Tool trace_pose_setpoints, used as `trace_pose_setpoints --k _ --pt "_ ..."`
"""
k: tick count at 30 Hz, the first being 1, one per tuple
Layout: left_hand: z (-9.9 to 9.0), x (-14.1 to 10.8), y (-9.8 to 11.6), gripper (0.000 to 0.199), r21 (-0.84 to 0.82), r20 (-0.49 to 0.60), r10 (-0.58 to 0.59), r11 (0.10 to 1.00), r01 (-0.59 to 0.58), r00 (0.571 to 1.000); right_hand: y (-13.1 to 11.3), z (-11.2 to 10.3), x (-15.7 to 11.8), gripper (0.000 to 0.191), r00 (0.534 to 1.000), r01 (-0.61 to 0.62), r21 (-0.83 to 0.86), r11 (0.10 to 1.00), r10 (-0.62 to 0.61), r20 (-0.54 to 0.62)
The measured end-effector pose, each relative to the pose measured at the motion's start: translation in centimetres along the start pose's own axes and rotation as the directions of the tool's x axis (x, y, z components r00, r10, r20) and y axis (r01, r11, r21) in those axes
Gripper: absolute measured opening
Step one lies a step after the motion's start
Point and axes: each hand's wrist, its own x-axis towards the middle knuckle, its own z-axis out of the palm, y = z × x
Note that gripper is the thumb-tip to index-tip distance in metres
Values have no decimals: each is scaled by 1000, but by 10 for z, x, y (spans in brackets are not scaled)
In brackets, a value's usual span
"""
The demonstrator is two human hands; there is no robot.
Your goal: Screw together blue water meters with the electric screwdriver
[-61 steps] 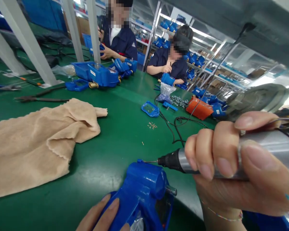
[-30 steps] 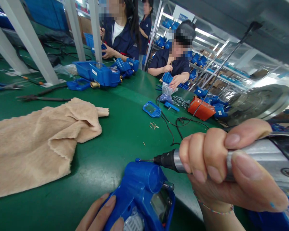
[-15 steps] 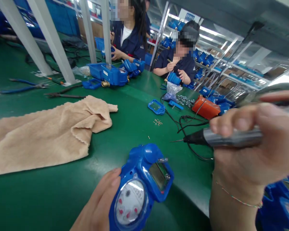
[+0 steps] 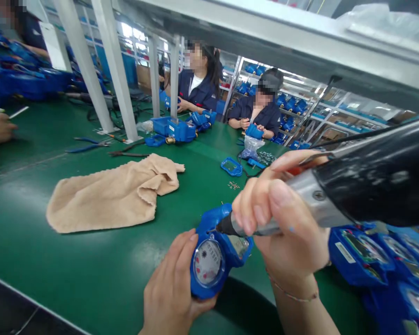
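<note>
A blue water meter (image 4: pixel 208 286) with a round dial and a small display is gripped around its left side and bottom by my left hand (image 4: pixel 176 279). My right hand (image 4: pixel 286 218) is closed round an electric screwdriver (image 4: pixel 309 193), whose thick black body reaches off to the right. Its thin bit touches or nearly touches the blue casing just above the dial; exact contact I cannot make out. The screwdriver's tip and my fingers hide part of the display. Beyond the meter lies a small heap of brass-coloured screws (image 4: pixel 233 184).
A beige cloth (image 4: pixel 108 195) lies on the green table (image 4: pixel 101 274), with pliers (image 4: pixel 87 145) behind it. A blue frame-shaped cover (image 4: pixel 231 166) sits past the screws. More blue meters (image 4: pixel 363 253) crowd the right side. Grey posts (image 4: pixel 115 70) rise at left; co-workers (image 4: pixel 256 109) sit opposite.
My right hand has brought the screwdriver left and down, from beside the meter to its casing above the dial. My left hand still holds the meter. The camera view has shifted.
</note>
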Motion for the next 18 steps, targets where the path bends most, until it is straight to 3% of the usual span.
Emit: trace_pose_setpoints --k 7,15,18 --pt "0 1 -2 85 -47 28 -103 993 104 994 19 6 -4 15 999 23 -110 994 -20 26" --pt "1 7 -4 79 -80 -19 -201 977 199 979 52 16 -1 14 997 -71 -136 988 67 -33" --pt "6 6 -6 78 -90 -39 -204 976 200 978 57 15 3 14 996 -84 -106 991 85 1"
